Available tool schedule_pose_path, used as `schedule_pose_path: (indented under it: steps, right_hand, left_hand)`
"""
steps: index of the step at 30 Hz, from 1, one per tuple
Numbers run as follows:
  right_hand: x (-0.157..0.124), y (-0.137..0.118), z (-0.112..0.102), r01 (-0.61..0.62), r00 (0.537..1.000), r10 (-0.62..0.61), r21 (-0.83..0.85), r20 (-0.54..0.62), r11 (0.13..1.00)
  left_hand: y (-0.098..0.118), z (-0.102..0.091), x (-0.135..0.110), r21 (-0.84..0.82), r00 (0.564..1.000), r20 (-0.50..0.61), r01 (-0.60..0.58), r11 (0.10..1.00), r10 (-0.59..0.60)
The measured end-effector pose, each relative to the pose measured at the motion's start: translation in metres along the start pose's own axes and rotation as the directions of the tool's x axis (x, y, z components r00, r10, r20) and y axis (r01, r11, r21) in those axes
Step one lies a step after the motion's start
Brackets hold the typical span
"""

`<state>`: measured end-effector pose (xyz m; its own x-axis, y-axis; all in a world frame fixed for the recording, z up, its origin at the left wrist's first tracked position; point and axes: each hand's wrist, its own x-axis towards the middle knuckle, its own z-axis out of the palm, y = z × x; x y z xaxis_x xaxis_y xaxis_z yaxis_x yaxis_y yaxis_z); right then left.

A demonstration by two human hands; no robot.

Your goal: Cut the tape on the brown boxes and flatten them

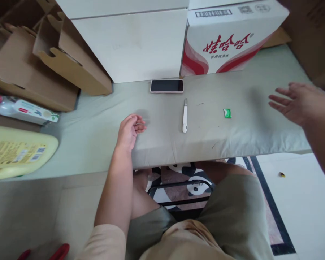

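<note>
My left hand (130,130) is at the cloth-covered surface (162,144), with its fingers curled in loosely and nothing visible in them. Off to the right, my right hand (300,103) is raised over the cloth, fingers apart and slightly blurred, holding nothing. Between the two hands lies a white utility knife (185,117), its narrow end pointing away from me. A small green packet (227,113) is to the right of the knife. Beyond the knife a smartphone (167,86) with a dark screen lies flat, close to the white boxes.
A white panel-like box (132,47) and a white-and-red carton (227,43) stand along the back. Brown cardboard boxes (70,54), a clear bottle (24,108) and a yellow jug (18,151) crowd the left. Below the front edge are my legs and a panda-patterned mat (162,191).
</note>
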<state>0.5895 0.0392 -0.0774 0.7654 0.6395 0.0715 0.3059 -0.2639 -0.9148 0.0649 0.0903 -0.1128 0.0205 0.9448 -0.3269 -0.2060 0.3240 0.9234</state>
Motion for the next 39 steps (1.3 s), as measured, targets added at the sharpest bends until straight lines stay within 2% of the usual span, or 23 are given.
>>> schedule_pose_path:
  steps: [2,3,7,10,13,15,18,20,22,25,27,29,31,32,34,37,39]
  right_hand:
    - [-0.032,-0.004,0.007,-0.259,0.966,0.256,0.103,0.044,0.96]
    - [-0.047,-0.007,0.01,-0.33,0.944,0.325,0.134,0.06,0.935]
    - [-0.098,-0.02,0.016,-0.341,0.934,0.327,0.084,0.145,0.936]
    - [-0.12,-0.033,0.024,-0.307,0.919,0.305,-0.029,0.25,0.951]
    - [-0.134,-0.055,0.044,-0.2,0.907,0.23,-0.12,0.352,0.972]
    - [-0.141,-0.076,0.066,-0.108,0.901,0.15,-0.125,0.406,0.986]
    - [-0.155,-0.108,0.11,0.062,0.874,-0.001,-0.109,0.486,0.992]
    - [-0.165,-0.128,0.147,0.204,0.818,-0.105,-0.114,0.566,0.972]
    - [-0.178,-0.148,0.188,0.361,0.722,-0.197,-0.118,0.664,0.925]
    - [-0.202,-0.184,0.255,0.613,0.521,-0.31,-0.097,0.795,0.784]
    - [-0.222,-0.213,0.298,0.775,0.382,-0.392,-0.059,0.837,0.63]
    - [-0.242,-0.244,0.338,0.873,0.236,-0.461,0.022,0.855,0.488]
    - [-0.259,-0.274,0.372,0.917,0.105,-0.525,0.122,0.844,0.38]
    - [-0.266,-0.287,0.386,0.926,0.078,-0.538,0.139,0.84,0.351]
    - [-0.276,-0.307,0.409,0.938,0.068,-0.518,0.122,0.853,0.325]
    - [-0.281,-0.324,0.426,0.963,0.115,-0.416,0.002,0.902,0.271]
    - [-0.281,-0.326,0.424,0.962,0.169,-0.368,-0.072,0.914,0.264]
  left_hand:
    - [0.001,-0.002,-0.001,-0.013,1.0,0.012,-0.021,1.0,0.021]
    - [0.001,-0.004,-0.002,-0.019,0.999,0.019,-0.027,0.999,0.027]
    - [0.001,-0.009,-0.009,-0.045,0.999,0.038,-0.036,0.998,0.038]
    - [0.001,-0.014,-0.014,-0.085,0.996,0.066,-0.06,0.995,0.066]
    - [0.003,-0.022,-0.018,-0.123,0.989,0.098,-0.096,0.988,0.108]
    - [0.006,-0.029,-0.02,-0.139,0.985,0.109,-0.115,0.984,0.131]
    - [0.012,-0.041,-0.023,-0.158,0.982,0.105,-0.138,0.978,0.155]
    - [0.017,-0.049,-0.025,-0.172,0.981,0.088,-0.154,0.973,0.171]
    - [0.022,-0.055,-0.027,-0.197,0.982,0.062,-0.163,0.967,0.178]
    - [0.029,-0.061,-0.03,-0.234,0.985,0.034,-0.156,0.96,0.168]
    - [0.033,-0.064,-0.031,-0.245,0.987,0.035,-0.141,0.959,0.154]
    - [0.034,-0.067,-0.031,-0.252,0.989,0.039,-0.127,0.959,0.141]
    - [0.034,-0.07,-0.031,-0.259,0.99,0.042,-0.121,0.958,0.136]
    - [0.034,-0.072,-0.031,-0.262,0.989,0.045,-0.122,0.957,0.138]
    - [0.033,-0.075,-0.031,-0.267,0.988,0.051,-0.128,0.955,0.147]
    - [0.033,-0.078,-0.032,-0.269,0.985,0.056,-0.142,0.952,0.163]
    - [0.033,-0.078,-0.032,-0.261,0.986,0.056,-0.136,0.956,0.156]
